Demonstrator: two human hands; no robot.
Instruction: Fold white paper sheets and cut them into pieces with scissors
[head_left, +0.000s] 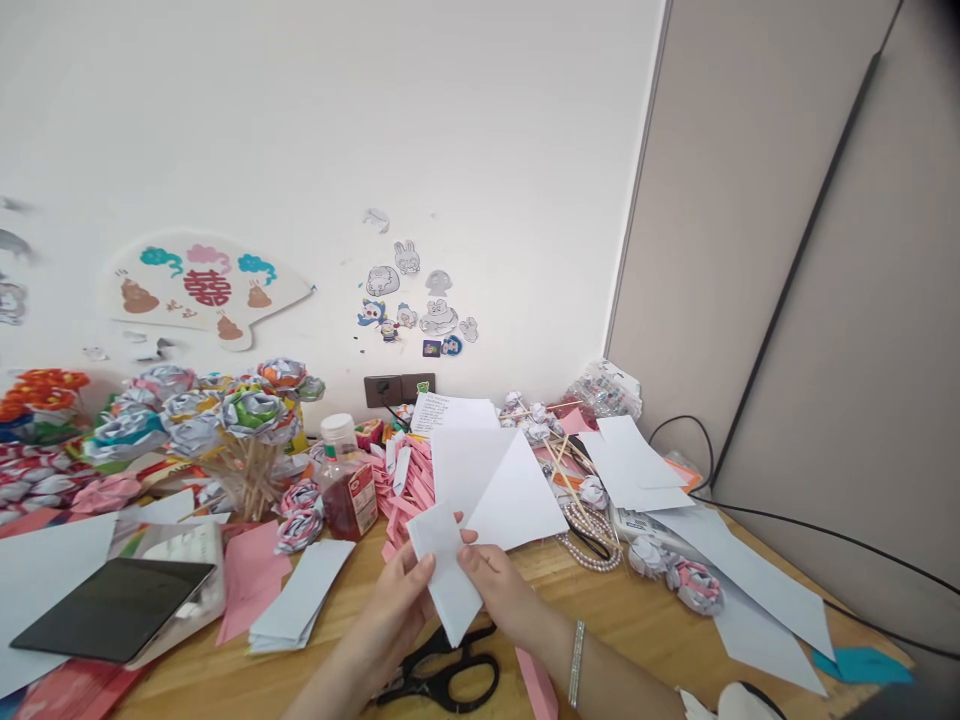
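A folded strip of white paper (447, 580) is held up above the table between my two hands. My left hand (401, 595) grips its left edge, thumb on the front face. On the right edge, my right hand (499, 590) pinches the same paper; a bracelet circles that wrist. Below the paper lie black-handled scissors (472, 685), their blades hidden from view. Just behind my hands, white paper sheets (517, 495) lie on the table, beside a heap of folded pink paper strips (409, 475).
Paper flowers on sticks (255, 415) stand at the left, near a bottle of red liquid (349, 495). A black tablet (112, 608) and stacked white strips (300, 600) lie front left. Pearl beads (592, 540), paper roses (694, 583) and loose sheets (757, 570) cover the right.
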